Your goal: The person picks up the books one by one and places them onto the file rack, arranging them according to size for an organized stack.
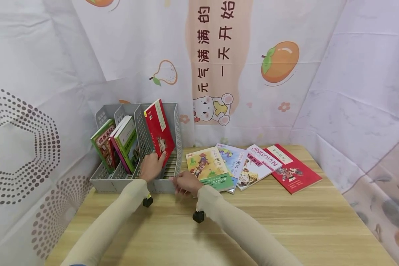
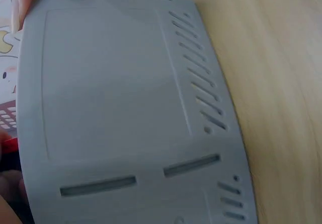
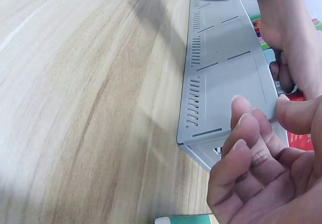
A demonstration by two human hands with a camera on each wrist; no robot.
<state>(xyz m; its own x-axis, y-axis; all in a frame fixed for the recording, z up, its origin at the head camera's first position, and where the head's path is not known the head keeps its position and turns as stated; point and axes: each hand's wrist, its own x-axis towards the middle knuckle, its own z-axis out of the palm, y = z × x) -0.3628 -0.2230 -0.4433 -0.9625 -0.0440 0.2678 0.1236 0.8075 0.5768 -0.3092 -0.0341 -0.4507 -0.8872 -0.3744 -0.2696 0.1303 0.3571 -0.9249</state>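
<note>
Cream sleeves (image 1: 104,225), two, nearest the camera: spanning the foreground before the grey rack (image 1: 104,186).

Cloth backdrop (image 1: 136,40), white: hanging behind and to both sides of the rack, showing printed fruit, flowers, a cartoon animal and Chinese characters.

Table (image 1: 286,229), wood-grain: carrying the rack and extending to its right.

Rack, slotted and divided: standing upright, its smooth front wall facing the person.

Red book (image 1: 160,129): leaning inside the rack, just left of its right end wall.

Books, loose, right of the rack, lying face up and fanned in a row, from nearest it outward: yellow-and-green book (image 1: 207,162), pale blue book (image 1: 234,157), white book (image 1: 256,166) reading JINGDIAN, red-covered volume (image 1: 294,170).

Green-edged book (image 1: 104,144): leaning in the rack's left end compartment. Green-spined book (image 1: 128,142): leaning in the next one, among others.

Left hand (image 1: 152,166): holding the red book low down, thumb resting on its cover, fingers curling.

Right hand (image 1: 187,183): pinching the rack's front right corner, fingers folding inward.

Black wrist devices (image 1: 198,217), two: sitting under the wrists, before the rack.
</note>
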